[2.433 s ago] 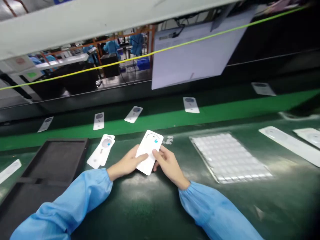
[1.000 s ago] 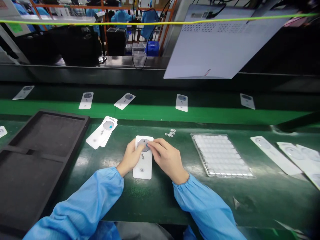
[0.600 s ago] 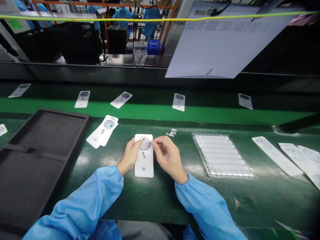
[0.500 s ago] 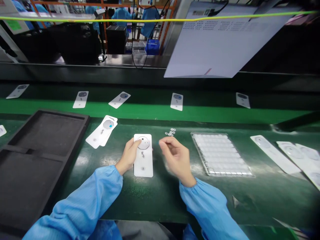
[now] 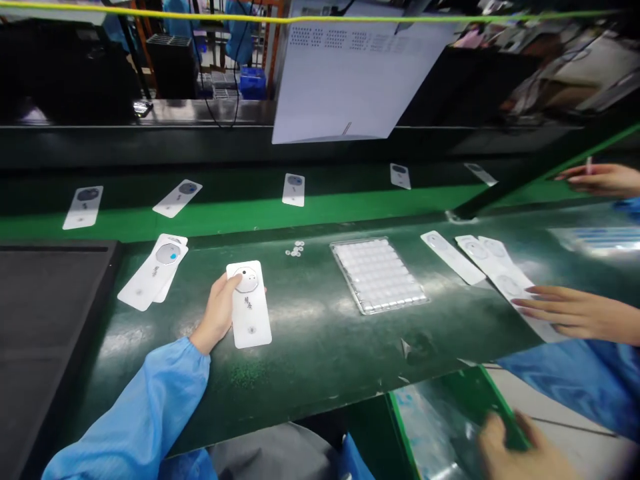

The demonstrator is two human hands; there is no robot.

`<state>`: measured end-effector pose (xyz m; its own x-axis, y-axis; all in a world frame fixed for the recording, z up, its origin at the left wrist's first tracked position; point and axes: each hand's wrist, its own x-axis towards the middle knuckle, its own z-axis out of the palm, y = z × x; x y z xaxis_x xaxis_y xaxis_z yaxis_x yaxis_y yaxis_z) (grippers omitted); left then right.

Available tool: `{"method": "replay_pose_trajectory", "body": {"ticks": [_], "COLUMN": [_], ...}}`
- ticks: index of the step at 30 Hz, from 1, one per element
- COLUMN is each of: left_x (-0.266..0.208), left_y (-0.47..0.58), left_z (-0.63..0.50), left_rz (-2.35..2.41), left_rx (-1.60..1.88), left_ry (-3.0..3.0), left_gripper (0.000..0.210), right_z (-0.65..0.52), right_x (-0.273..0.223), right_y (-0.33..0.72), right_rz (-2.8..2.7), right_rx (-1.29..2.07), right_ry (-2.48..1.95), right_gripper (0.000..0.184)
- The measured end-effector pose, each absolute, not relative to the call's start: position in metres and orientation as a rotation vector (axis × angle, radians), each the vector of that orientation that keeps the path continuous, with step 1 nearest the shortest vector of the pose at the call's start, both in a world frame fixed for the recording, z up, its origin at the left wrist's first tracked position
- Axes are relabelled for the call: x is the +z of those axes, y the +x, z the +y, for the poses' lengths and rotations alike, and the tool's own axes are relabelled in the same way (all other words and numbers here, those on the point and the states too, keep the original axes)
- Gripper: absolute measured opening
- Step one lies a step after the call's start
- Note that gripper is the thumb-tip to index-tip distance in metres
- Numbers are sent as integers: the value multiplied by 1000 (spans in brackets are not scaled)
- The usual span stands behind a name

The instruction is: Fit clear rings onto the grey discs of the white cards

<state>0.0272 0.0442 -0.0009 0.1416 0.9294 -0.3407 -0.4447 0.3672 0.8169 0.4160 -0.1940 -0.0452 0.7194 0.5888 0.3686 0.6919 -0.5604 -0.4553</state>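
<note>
My left hand (image 5: 220,308) grips a white phone back panel (image 5: 251,310) by its left edge, with the thumb on the printed camera circle. Dark characters and a small round mark run down the panel. At the lower right, my right hand (image 5: 523,450) is blurred over a green bin (image 5: 410,433) with clear film-like scraps inside. Its thumb and a finger stand apart, and I see nothing between them. Small white round pieces (image 5: 296,249) lie beyond the held panel. Left of it, overlapping panels (image 5: 150,277) rest on the table, the top one bearing a blue dot.
A clear tray of white pieces (image 5: 377,275) stands right of centre. A black tray (image 5: 55,347) fills the left. More panels (image 5: 294,190) lie along the green strip behind. At right, a co-worker's hand (image 5: 580,313) touches panels; another hand (image 5: 600,179) is above. A slanted post (image 5: 500,190) rises there.
The view has swung right, bringing the bin and the co-worker's hands into sight. My right hand has left the held panel and moved down to the right. My left hand keeps its hold.
</note>
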Motion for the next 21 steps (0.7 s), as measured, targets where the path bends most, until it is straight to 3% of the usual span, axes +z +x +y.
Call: {"method": "replay_pose_trajectory", "body": {"ticks": [2,8,15,21], "left_x": [0,-4,-12,-19], "left_y": [27,24,22,22], "left_z": [44,43,44,45], "left_rz": [975,980,943,940], "left_rx": [1087,1079,1076,1044], "left_ry": [635,657,646,685], "left_gripper": [43,45,45,41], "right_z": [-152,21,131,165], "right_x": [-37,-10,-4,15], "right_y": [384,293,273,272], "right_rz": [-1008,-1818,-2087,-2134], "right_rx": [-331,188,429,552], "right_ry": [-2241,-1556,-1519,-1513], "right_gripper": [46,28,11,33]}}
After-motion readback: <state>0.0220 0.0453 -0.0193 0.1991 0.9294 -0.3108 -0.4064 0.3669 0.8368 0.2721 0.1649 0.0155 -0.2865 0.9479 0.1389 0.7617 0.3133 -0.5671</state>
